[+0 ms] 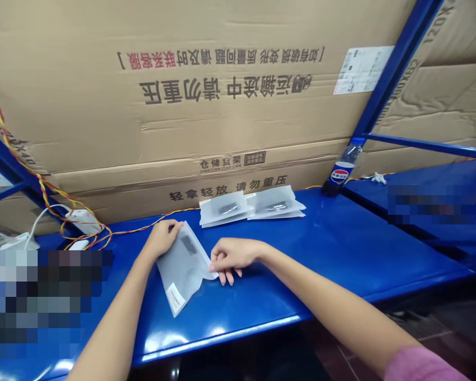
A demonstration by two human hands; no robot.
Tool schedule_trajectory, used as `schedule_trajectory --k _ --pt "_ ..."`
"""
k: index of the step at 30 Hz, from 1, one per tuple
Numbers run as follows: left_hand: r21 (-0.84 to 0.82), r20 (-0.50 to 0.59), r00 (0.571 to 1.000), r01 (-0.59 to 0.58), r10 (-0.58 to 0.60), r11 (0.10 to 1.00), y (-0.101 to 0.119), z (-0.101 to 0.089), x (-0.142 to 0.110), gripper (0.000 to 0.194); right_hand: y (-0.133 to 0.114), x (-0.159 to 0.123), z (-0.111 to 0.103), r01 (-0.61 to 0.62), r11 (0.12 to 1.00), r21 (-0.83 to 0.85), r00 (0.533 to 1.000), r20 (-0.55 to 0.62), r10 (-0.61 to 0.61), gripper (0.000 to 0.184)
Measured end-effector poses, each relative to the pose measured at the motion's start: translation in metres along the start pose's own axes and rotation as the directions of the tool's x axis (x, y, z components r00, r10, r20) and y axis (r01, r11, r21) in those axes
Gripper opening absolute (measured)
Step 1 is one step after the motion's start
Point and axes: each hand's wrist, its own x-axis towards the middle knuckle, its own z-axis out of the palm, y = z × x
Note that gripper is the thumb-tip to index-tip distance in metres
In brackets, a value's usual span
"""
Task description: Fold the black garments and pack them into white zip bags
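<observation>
Closest in, a pink sleeve point(420, 365) rides up the right forearm at about 4 o'clock, and both bare arms reach forward over the rounded front edge of a blue steel workbench point(341, 254). At about 12 o'clock, a frosted plastic bag point(182, 278) lies flat and angled on the bench, with a white label at its near end and a dark barcode patch near its far end. The left hand point(164, 238) sits at 11 o'clock, its fingers together and pressed down on the bag's far corner, apparently to pin it in place. The right hand point(232, 256) is at 1 o'clock, its fingers curled and seemingly pinching the bag's right corner, a hold that keeps that corner under control while the other stays anchored. Farther out at 12 o'clock, two similar sealed bags point(275, 203) lie side by side, each showing a dark item inside, grouped apart from the working spot. A Pepsi bottle point(341, 172) stands at 1 o'clock against the upright, out of the way. At 10 o'clock, twisted red-and-yellow wire point(83, 227) runs along the back edge. Behind everything, a large printed cardboard carton point(222, 132) leans against the blue rack frame point(396, 69).
</observation>
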Motion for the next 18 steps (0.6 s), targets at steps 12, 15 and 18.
schedule_trajectory --k 12,15,18 --pt "-0.01 0.022 0.999 -0.047 0.048 0.999 0.016 0.006 -0.009 0.049 -0.006 0.012 0.01 0.065 0.995 0.078 0.901 -0.432 -0.025 0.011" --pt "-0.027 0.039 0.997 -0.07 0.071 0.997 0.028 0.011 -0.013 0.049 -0.001 0.017 0.01 0.037 0.987 0.154 0.901 -0.433 0.034 0.013" --pt "-0.044 0.047 0.996 -0.079 0.081 0.996 0.035 0.014 -0.015 0.049 0.0 0.018 0.007 0.028 0.976 0.215 0.906 -0.417 0.066 0.009"
